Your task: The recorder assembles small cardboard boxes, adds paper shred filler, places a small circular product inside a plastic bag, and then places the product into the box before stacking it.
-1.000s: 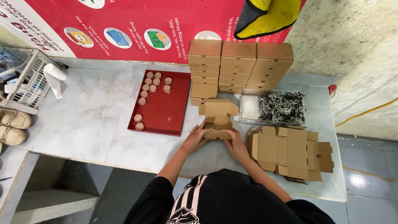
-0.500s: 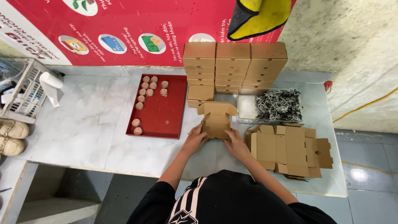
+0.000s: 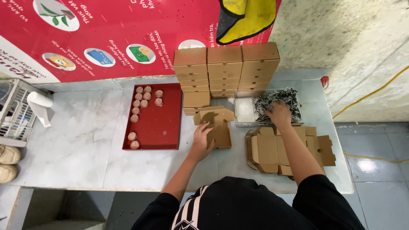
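Observation:
My left hand point(image 3: 203, 135) rests on a small folded brown cardboard box point(image 3: 217, 125) with its lid flaps up, in the middle of the white counter point(image 3: 81, 145). My right hand point(image 3: 279, 114) reaches into a clear tub point(image 3: 243, 111) of dark shredded filler point(image 3: 283, 99) at the right, fingers spread in the shreds. A pile of flat unfolded box blanks point(image 3: 289, 149) lies under my right forearm.
A red tray point(image 3: 159, 127) with several small round brown items point(image 3: 144, 99) sits left of the box. Stacks of closed brown boxes point(image 3: 226, 68) stand against the red poster wall. A wire basket point(image 3: 15, 113) and paper roll point(image 3: 39, 104) are at far left.
My right hand left the small box and moved up right into the tub of shredded filler. My left hand stayed on the box.

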